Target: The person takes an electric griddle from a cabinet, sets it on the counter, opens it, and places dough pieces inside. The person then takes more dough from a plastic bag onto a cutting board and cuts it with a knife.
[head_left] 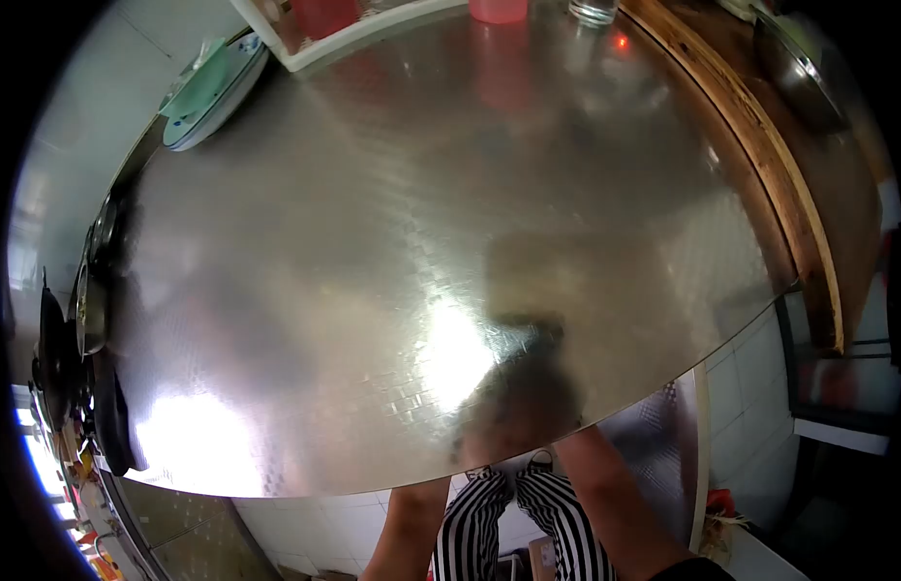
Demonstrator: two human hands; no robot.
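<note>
Extending below the near edge of one counter [392, 194] are two bare forearms, the left one [410, 523] and the right one [610, 484]. Both hands are hidden under this edge, so I cannot tell whether the fingers are wide, narrow or holding something. The counter is the nearest thing to them: its edge lies across both arms and covers the fingers, but I cannot tell if they touch it. Between the forearms, lower down, two striped trouser legs [470, 523] are seen. At the far side of the counter stand one pink cup [499, 9] and, near it, one glass [594, 10], both cut by the picture's border. One white rack [373, 26] is to their left, with one red container [324, 15] inside. At the far left corner, one green bowl [194, 92] rests on one plate [228, 105]. Along the left side are several dark pans [90, 310], too crowded to count exactly. One wooden board [755, 136] borders the right side, and beyond it lies one metal bowl [799, 73].
</note>
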